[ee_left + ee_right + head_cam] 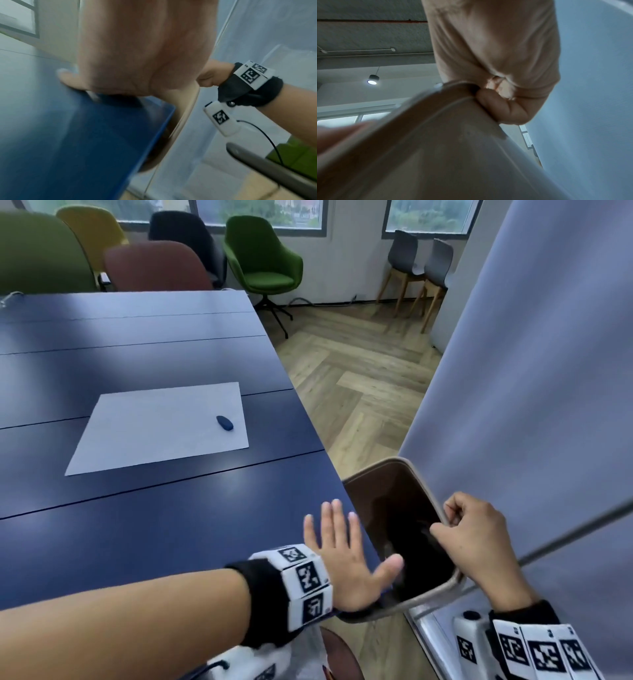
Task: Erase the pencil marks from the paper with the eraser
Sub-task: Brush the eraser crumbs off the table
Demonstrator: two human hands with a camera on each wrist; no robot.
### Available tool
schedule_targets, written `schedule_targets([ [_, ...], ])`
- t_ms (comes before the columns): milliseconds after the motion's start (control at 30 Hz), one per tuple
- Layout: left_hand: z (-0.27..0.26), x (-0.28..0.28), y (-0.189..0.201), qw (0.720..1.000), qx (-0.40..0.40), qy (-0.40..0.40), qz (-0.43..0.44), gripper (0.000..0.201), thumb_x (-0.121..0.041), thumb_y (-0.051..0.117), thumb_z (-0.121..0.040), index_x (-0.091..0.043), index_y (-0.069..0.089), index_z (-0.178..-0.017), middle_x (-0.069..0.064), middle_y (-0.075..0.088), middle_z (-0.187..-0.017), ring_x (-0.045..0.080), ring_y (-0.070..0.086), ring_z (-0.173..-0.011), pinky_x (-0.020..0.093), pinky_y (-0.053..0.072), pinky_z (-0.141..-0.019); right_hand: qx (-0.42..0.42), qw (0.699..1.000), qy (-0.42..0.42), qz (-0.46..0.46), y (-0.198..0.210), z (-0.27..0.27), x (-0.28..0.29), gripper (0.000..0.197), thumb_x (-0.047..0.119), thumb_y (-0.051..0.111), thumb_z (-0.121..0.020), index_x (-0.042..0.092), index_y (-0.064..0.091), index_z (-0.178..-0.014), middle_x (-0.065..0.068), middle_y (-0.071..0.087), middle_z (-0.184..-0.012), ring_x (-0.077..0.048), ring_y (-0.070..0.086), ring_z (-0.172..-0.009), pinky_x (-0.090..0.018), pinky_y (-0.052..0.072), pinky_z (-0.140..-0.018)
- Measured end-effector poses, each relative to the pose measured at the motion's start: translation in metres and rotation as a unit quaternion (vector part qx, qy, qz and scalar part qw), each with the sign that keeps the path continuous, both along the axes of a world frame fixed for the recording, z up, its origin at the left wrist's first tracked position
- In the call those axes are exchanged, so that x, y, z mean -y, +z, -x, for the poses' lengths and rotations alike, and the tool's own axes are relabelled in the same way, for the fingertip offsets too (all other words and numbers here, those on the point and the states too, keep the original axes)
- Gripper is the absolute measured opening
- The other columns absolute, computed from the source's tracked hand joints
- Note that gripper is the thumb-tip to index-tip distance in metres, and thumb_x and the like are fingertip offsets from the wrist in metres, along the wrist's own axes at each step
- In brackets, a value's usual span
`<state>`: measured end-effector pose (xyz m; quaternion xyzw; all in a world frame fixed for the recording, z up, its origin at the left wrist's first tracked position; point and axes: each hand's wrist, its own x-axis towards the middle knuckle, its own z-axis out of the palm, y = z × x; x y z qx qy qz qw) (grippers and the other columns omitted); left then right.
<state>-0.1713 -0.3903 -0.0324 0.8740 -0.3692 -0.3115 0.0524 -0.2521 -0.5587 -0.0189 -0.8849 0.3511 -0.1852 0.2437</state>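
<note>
A white sheet of paper (161,426) lies on the blue table (137,525), and a dark blue eraser (224,423) rests on its right part. No pencil marks show on the sheet from here. My left hand (339,546) lies flat with straight fingers at the table's near right edge (120,135), far from the paper. Beside that edge, my right hand (472,539) grips the rim of a brown waste bin (383,498). In the right wrist view the curled fingers (503,108) clasp the bin's pale rim (453,93).
A tall grey-blue partition (531,371) stands close on the right, behind the bin. Wooden floor (359,378) runs between table and partition. Several chairs (263,261) stand beyond the table's far edge, under the windows.
</note>
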Motion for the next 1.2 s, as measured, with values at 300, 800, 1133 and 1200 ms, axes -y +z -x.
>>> schedule_targets([
  [300, -0.072, -0.01, 0.042, 0.983, -0.039, 0.079, 0.159, 0.078, -0.054, 0.026, -0.101, -0.008, -0.01, -0.154, 0.008, -0.02, -0.161, 0.023, -0.017, -0.148, 0.039, -0.006, -0.12, -0.011, 1.0, -0.004, -0.003, -0.001, 0.003, 0.007, 0.029, -0.001, 0.073, -0.062, 0.003, 0.045, -0.059, -0.007, 0.043, -0.049, -0.028, 0.039, -0.052, -0.031, 0.037, -0.052],
  [800, -0.015, 0.016, 0.033, 0.989, -0.126, -0.06, 0.042, 0.099, -0.077, 0.002, -0.084, -0.009, 0.007, -0.156, 0.011, -0.017, -0.161, 0.025, -0.014, -0.148, 0.042, -0.011, -0.118, -0.008, 1.0, 0.0, -0.025, -0.008, -0.004, 0.005, 0.034, 0.012, 0.079, -0.072, 0.009, 0.048, -0.058, -0.002, 0.047, -0.052, -0.019, 0.044, -0.052, -0.024, 0.037, -0.055],
  [1133, -0.119, -0.04, 0.038, 0.992, 0.067, -0.028, -0.099, 0.095, -0.069, 0.054, -0.083, -0.015, 0.014, -0.151, 0.019, 0.003, -0.157, 0.038, 0.023, -0.141, 0.051, 0.035, -0.107, -0.092, 0.966, -0.041, -0.238, -0.073, 0.004, 0.06, 0.026, -0.002, 0.07, -0.076, 0.011, 0.05, -0.065, -0.009, 0.052, -0.062, -0.018, 0.043, -0.053, -0.022, 0.037, -0.044],
  [1200, -0.123, -0.043, 0.03, 0.987, 0.093, -0.062, -0.115, 0.102, -0.066, 0.059, -0.082, -0.015, 0.006, -0.153, 0.018, 0.018, -0.145, 0.037, 0.03, -0.133, 0.05, 0.041, -0.101, -0.123, 0.953, -0.072, -0.269, -0.106, 0.002, 0.073, 0.028, -0.006, 0.069, -0.076, 0.011, 0.048, -0.067, -0.009, 0.05, -0.06, -0.018, 0.045, -0.052, -0.017, 0.036, -0.038],
])
